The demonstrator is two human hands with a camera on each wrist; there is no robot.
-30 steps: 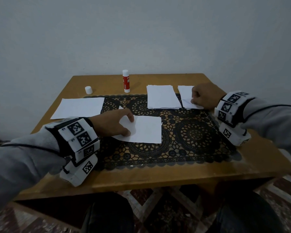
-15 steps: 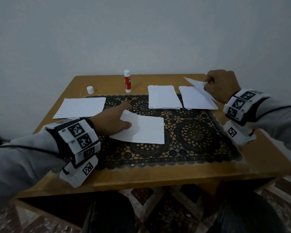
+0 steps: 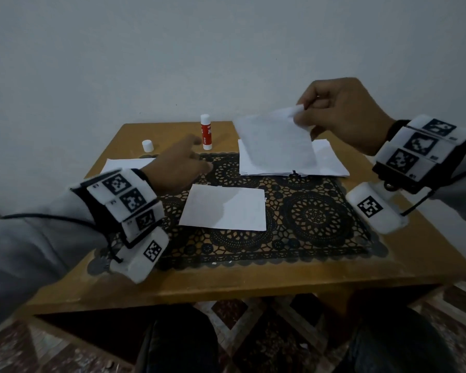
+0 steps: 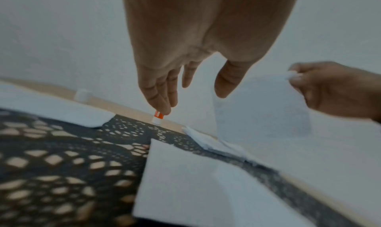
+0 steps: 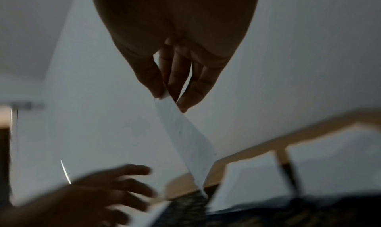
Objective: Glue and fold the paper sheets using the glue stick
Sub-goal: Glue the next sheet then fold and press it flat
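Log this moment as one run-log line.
left hand: open, reaching toward glue stick, not touching | right hand: pinches lifted sheet above stack | folded sheet: on mat

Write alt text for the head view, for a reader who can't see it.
The right hand pinches a paper sheet by its corner above the stacks, while the open left hand reaches toward the upright glue stick. Another sheet lies flat on the lace mat.

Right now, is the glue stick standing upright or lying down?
Upright. The glue stick stands on its base at the table's far edge, untouched; its white cap sits apart.
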